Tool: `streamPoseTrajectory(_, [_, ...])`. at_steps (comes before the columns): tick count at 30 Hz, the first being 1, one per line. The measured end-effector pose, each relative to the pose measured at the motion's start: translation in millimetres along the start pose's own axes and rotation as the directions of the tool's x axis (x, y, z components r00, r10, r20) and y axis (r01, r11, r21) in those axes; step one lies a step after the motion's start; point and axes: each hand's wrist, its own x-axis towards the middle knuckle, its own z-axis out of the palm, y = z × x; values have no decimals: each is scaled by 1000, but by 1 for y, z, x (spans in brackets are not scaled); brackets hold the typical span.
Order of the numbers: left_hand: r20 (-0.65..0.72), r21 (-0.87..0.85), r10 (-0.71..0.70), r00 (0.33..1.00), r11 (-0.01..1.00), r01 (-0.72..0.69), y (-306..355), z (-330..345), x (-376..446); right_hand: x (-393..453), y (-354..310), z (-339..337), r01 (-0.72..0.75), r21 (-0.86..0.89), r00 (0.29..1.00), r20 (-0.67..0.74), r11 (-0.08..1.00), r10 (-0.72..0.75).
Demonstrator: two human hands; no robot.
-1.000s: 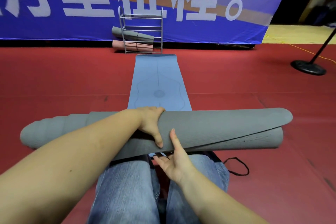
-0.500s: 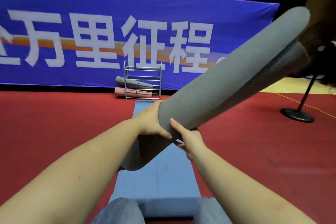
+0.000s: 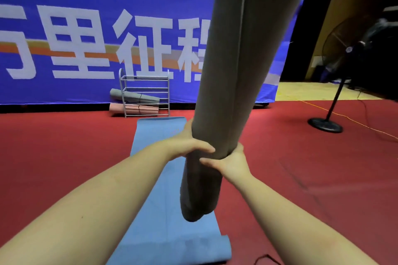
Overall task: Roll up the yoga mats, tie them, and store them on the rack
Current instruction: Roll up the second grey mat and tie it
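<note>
Whereas a second ago the rolled grey yoga mat (image 3: pixel 234 84) lay level across your lap, and half a second ago slanted up to the right, you now hold it nearly upright, its lower end hanging just above the unrolled blue yoga mat (image 3: pixel 163 217). Your left hand (image 3: pixel 189 146) wraps the roll from the left, fingers clenched round it; your right hand (image 3: pixel 231 161) grips it from the right and below, fingers likewise curled on the roll. No tie is visible around it, and its top edge stands loose, so the roll probably wants squaring up and binding before storage. A black cord (image 3: pixel 265 259) lies on the red carpet (image 3: pixel 64 157) at the bottom edge. Ahead, the metal rack (image 3: pixel 144 94) stands against the blue banner (image 3: pixel 86 38), already carrying a grey roll (image 3: pixel 133 97) and a pink roll (image 3: pixel 137 109). A pedestal fan (image 3: pixel 344 66) stands at right.
</note>
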Motion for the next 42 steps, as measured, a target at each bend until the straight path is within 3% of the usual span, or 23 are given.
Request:
streamPoseTrajectory(6, [-108,-153,-14,994,988,-2,-54,68,44,25,75,-22,-40,-146,999,23,988,44])
streamPoseTrajectory(12, [-73,-222,-75,994,973,57,-108,95,62,23,122,-20,-173,-30,983,56,984,174])
streamPoseTrajectory(20, [8,-242,-201,980,950,197,-195,125,62,0,197,2,-235,-108,969,51,966,242])
streamPoseTrajectory(28, [71,-281,-294,953,911,301,-277,153,39,-46,258,32,-302,-42,950,63,952,305])
streamPoseTrajectory(33, [19,-311,-294,956,906,285,-295,156,36,-46,270,41,-291,-73,951,88,954,297])
streamPoseTrajectory(42, [200,-264,-352,914,879,396,-287,139,36,-44,266,40,-285,-156,951,77,946,299])
